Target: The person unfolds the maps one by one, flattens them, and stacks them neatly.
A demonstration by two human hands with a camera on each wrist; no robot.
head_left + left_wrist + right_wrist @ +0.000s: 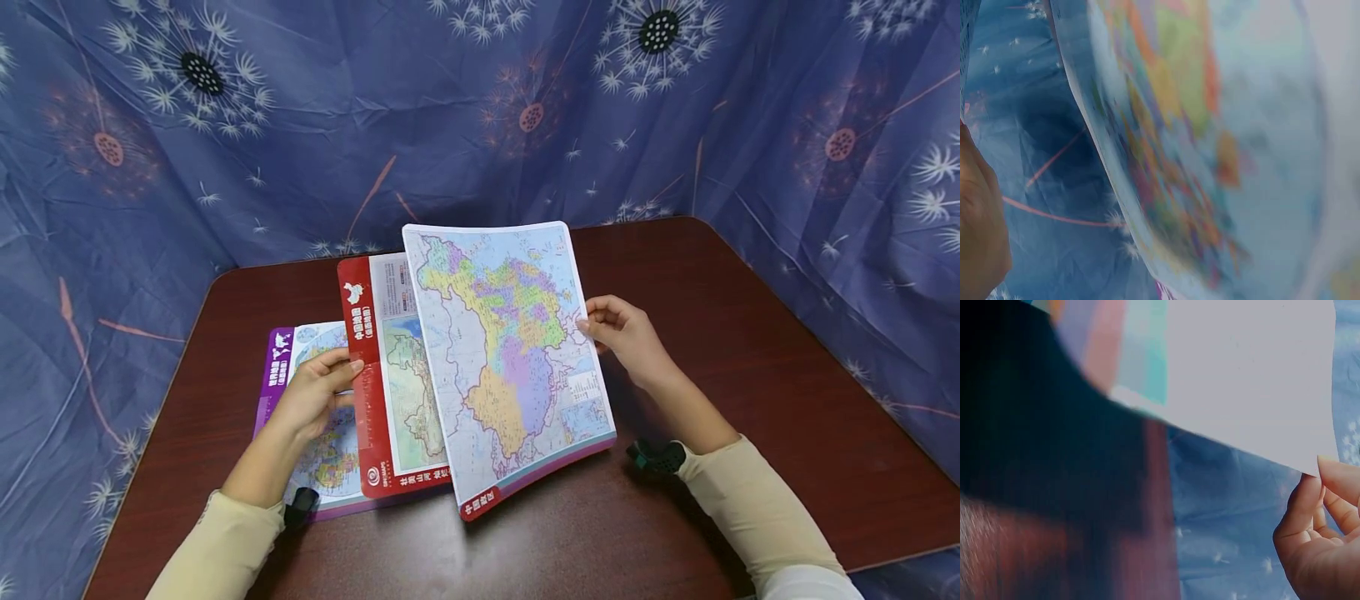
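Note:
In the head view my left hand pinches the left edge of a map with a red border. My right hand holds the right edge of a colourful political map, tilted and overlapping the red-bordered one. In the right wrist view, thumb and finger of the right hand pinch a corner of this sheet, its face there pale. Under my left hand lies a purple-edged world map, partly covered. The left wrist view shows the left hand at its edge and a blurred coloured map close up.
The maps are over a dark reddish-brown table with rounded back corners. Behind it hangs a blue curtain with dandelion prints, also along both sides. A dark wrist device sits by the right cuff, another by the left.

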